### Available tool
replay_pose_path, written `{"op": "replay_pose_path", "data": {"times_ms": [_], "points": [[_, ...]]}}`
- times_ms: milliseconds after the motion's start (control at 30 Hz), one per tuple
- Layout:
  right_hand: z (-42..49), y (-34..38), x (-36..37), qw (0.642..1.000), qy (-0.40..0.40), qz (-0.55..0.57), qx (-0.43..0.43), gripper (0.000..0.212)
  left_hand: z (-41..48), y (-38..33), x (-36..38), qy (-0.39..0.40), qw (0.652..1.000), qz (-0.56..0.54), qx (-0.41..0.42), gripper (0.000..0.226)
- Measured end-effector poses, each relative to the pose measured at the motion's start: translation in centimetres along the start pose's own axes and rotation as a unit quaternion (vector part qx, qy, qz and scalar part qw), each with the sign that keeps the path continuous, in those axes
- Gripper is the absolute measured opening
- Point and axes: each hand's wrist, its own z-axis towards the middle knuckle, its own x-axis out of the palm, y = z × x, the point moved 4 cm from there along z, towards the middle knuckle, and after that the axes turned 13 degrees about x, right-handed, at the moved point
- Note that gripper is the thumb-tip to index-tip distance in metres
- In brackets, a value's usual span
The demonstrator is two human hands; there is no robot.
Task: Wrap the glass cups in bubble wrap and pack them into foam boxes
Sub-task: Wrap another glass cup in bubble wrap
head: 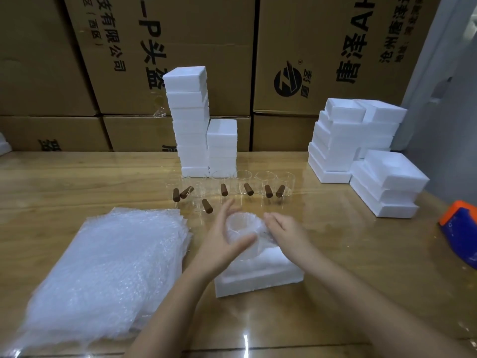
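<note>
Both forearms converge on the wrapped cup [244, 232], held upright, mouth upward, directly above the open foam box [260, 273]. It is clasped between the left hand [222, 244] and right hand [286, 235]; the cup's handle apparently lies hidden under wrap.

Lighting: soft, even, moderately bright indoor light from overhead is recorded. Glare: a small white reflection is seen on the glossy counter [245, 342] near the bottom edge; broad pale sheen is noted further back. Shadows: faint and diffuse, weakest beneath the foam box stacks [191, 120], which are nearly blown out to flat white. Sharpness: overall softness is observed; slight motion blur is shown at the left hand [222, 244]. Distortion: wide-angle bending is seen at the frame edges, with cardboard cartons [322, 52] leaning outward
</note>
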Motion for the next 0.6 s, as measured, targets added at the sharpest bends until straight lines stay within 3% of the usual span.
{"op": "replay_pose_path", "data": {"times_ms": [167, 467, 600], "points": [[0.8, -1.9, 1.5, 0.995, 0.018, -0.096, 0.0, 0.041, -2.3, 2.8, -0.4, -0.165, 0.979, -0.076, -0.091, 0.06], [1.1, -1.4, 3.5, 0.977, 0.061, -0.202, 0.008, 0.034, -1.5, 3.2, 0.5, -0.143, 0.979, -0.105, -0.101, 0.058], [0.9, -1.2, 3.9, 0.947, 0.037, -0.318, -0.004, 0.034, -2.0, 3.9, 0.2, -0.144, 0.978, -0.102, -0.109, 0.031]]}}
